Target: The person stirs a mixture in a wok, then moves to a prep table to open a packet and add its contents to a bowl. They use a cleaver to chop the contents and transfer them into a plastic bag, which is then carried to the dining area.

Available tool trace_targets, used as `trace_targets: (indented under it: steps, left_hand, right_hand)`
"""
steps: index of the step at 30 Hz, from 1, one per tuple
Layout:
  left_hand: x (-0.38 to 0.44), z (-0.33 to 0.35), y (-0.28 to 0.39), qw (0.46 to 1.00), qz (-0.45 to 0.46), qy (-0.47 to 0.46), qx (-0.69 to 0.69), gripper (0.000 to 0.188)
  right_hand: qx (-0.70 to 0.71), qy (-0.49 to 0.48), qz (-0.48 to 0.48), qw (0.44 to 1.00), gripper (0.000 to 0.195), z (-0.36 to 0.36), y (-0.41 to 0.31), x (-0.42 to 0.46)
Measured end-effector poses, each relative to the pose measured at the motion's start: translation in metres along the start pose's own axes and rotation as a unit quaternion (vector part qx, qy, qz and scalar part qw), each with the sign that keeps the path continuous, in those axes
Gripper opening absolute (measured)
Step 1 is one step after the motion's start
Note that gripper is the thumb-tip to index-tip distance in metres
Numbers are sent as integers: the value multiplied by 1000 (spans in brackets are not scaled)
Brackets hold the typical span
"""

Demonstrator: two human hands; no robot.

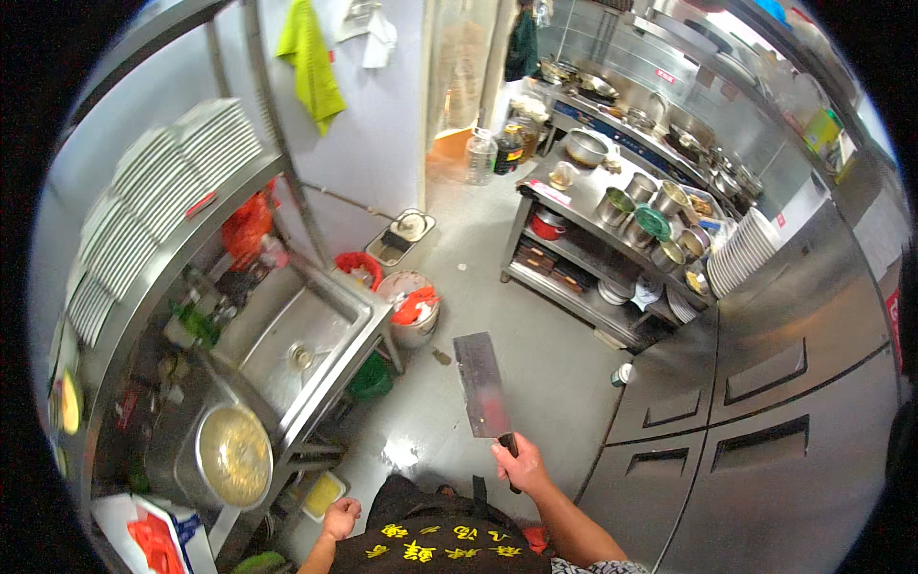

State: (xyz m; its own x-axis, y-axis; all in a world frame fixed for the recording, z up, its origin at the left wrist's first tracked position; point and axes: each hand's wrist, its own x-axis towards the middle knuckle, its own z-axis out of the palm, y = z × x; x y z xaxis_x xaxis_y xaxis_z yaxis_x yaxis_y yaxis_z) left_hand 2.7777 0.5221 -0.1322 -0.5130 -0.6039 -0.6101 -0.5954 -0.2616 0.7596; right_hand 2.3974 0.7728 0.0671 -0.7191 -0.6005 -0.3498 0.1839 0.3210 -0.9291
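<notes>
My right hand is closed round the dark handle of a cleaver, its broad blade pointing away from me over the grey floor. Nothing shows in my left hand, its fingers curled, at the lower left in front of my dark apron; how far they are closed is not plain. Beside that hand is a rectangular container with yellow contents. A steel bowl holding pale food and liquid rests in the left sink area.
A steel sink stands left, with stacked plates on a shelf above. Bins stand beyond it. On the right are a steel worktable with pots and steel cabinets. Grey floor lies between them.
</notes>
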Motion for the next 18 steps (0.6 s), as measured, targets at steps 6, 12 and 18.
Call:
trace_targets:
  steps: [6,12,18]
  left_hand:
    - [135,46,171,984,126,-61,106,22]
    - [296,111,382,931,276,-103,214,24]
    - [404,233,638,840,376,-135,368,29]
  right_hand:
    - [81,103,30,991,20,-48,-3,110]
    - [136,194,61,970,21,-78,-33,204]
    - [197,253,60,945,19,-126,-54,289]
